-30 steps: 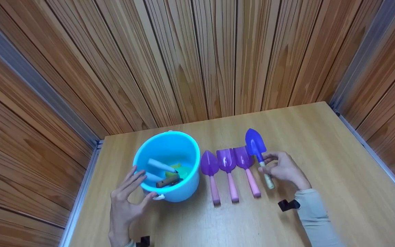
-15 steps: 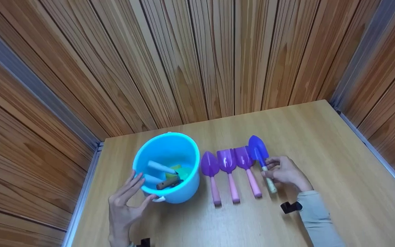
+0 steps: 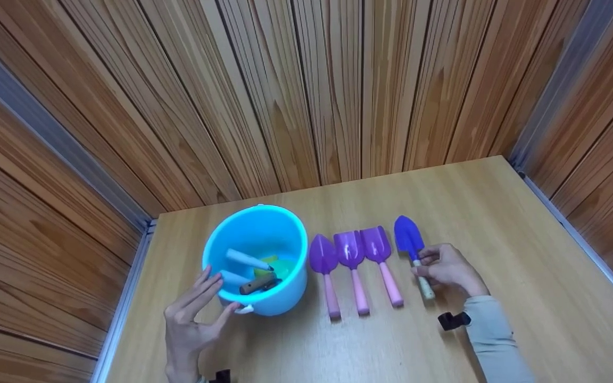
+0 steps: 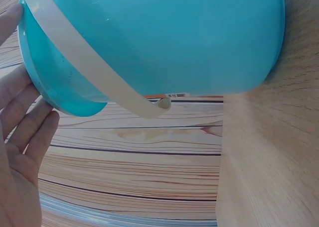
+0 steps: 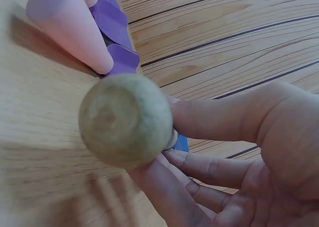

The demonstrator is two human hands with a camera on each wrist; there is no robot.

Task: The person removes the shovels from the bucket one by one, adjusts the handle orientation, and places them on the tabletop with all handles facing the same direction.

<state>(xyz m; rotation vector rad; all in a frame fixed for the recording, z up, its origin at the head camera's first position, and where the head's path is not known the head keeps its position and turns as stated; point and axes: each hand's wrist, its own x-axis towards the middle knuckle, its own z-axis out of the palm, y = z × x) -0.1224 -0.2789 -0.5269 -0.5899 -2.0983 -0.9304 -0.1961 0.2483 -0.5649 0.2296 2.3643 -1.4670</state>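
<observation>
My right hand (image 3: pixel 453 268) pinches the pale wooden handle of a blue hand trowel (image 3: pixel 408 234) between thumb and fingers, to the right of the purple tools. In the right wrist view the round end of the trowel handle (image 5: pixel 122 120) faces the camera. My left hand (image 3: pixel 192 324) touches the rim of a light blue bucket (image 3: pixel 282 300), its fingers and thumb spread and fairly straight. Inside the bucket lie light blue handles, a brown handle (image 3: pixel 257 283) and yellow-green pieces, partly hidden. The bucket's white carrying handle (image 4: pixel 84 57) hangs on its side.
Three purple tools with pink handles lie in a row right of the bucket: a pointed trowel (image 3: pixel 323 255), a square-ended shovel (image 3: pixel 350 247) and another shovel (image 3: pixel 375 243). They rest on a wooden table (image 3: pixel 338 356). Wood-panelled walls (image 3: pixel 306 96) enclose the back and sides.
My right hand has moved the blue trowel right and toward me, away from overlapping the rightmost purple shovel. My left hand stays at the bucket rim.
</observation>
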